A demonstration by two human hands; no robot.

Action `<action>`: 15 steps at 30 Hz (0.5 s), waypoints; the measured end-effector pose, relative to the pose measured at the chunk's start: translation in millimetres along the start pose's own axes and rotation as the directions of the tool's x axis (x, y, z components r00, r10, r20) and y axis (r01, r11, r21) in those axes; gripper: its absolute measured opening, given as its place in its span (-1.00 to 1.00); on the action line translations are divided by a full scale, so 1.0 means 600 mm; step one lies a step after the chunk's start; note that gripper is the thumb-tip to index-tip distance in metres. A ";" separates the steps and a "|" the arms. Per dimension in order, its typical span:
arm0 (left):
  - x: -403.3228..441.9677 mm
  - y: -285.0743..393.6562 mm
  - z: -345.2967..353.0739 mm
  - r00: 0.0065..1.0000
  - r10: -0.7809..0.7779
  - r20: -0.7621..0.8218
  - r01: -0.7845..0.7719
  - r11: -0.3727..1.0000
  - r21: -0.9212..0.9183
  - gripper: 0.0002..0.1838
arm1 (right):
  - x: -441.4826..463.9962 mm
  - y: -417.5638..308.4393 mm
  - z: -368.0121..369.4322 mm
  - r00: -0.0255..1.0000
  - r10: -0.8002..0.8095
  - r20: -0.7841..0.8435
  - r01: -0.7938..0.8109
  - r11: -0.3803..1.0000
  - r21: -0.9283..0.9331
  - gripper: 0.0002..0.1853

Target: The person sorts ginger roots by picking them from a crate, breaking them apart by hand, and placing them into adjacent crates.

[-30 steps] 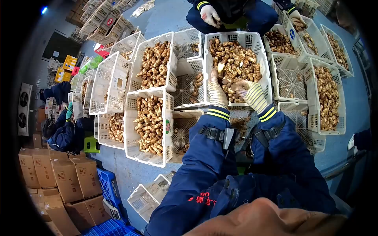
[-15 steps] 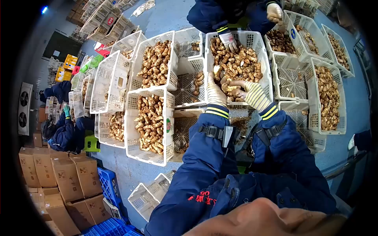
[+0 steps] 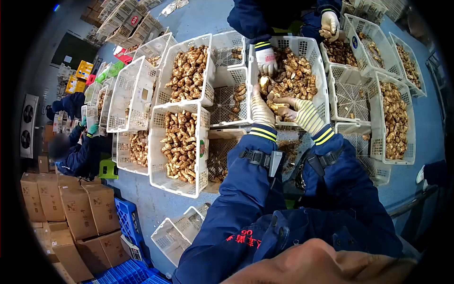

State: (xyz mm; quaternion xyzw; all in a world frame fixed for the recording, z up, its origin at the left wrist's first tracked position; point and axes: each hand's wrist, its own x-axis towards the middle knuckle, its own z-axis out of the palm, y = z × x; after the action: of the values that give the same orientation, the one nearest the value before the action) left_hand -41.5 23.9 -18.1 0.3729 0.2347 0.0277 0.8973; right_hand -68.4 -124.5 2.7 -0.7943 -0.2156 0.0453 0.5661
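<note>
My left hand (image 3: 261, 110), in a striped glove, is closed around a brown-and-white mushroom (image 3: 264, 86) at the near side of a white plastic crate (image 3: 323, 97). Just to its right, my right hand (image 3: 306, 114), gloved alike, has its fingers closed on another mushroom (image 3: 280, 109). Both hands are over the crate's near rim, almost touching each other. Loose mushrooms (image 3: 297, 78) fill much of the crate beyond them. A co-worker's gloved hand (image 3: 267, 61) reaches into the same crate from the far side, close to my left fingertips.
Crates of mushrooms stand at left (image 3: 179, 146) and right (image 3: 393, 118). The co-worker's other hand (image 3: 329, 26) holds mushrooms over a crate at the back right. Cardboard boxes (image 3: 78, 208) and a blue pallet (image 3: 127, 222) are at lower left. Another person (image 3: 75, 154) works at far left.
The co-worker's hand in the crate has come nearer to my left hand, and their other hand has turned downward. At far left, a person's gloved hands are now at a white crate. My hands barely moved.
</note>
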 end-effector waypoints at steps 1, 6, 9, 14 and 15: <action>0.000 0.001 0.000 1.000 0.001 0.006 -0.001 1.000 -0.005 -0.47 | 0.000 0.000 -0.006 0.993 0.078 0.091 -0.078 0.997 -0.002 -0.45; -0.008 0.008 0.005 0.999 -0.005 -0.042 0.004 1.000 -0.001 -0.46 | -0.002 -0.003 -0.004 0.990 0.083 0.116 -0.092 0.993 0.071 -0.42; -0.004 0.006 0.002 0.999 0.052 0.012 -0.053 0.998 0.021 -0.44 | 0.001 -0.001 0.000 0.974 0.156 0.163 -0.206 0.910 0.360 -0.32; -0.036 0.024 0.023 0.992 -0.038 0.117 0.019 0.988 0.155 -0.61 | 0.007 0.069 -0.012 0.975 0.079 -0.207 -0.031 0.974 0.223 -0.26; -0.034 0.026 0.021 0.988 -0.066 0.137 0.041 0.984 0.175 -0.62 | 0.007 0.057 -0.016 0.970 0.072 -0.232 -0.031 0.984 0.176 -0.27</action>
State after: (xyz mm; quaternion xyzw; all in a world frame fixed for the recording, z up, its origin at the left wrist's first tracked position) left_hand -51.9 22.3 8.3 0.4435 0.1814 -0.0435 0.8766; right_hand -51.7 -140.3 -24.3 -0.7477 -0.1207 -0.0170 0.6527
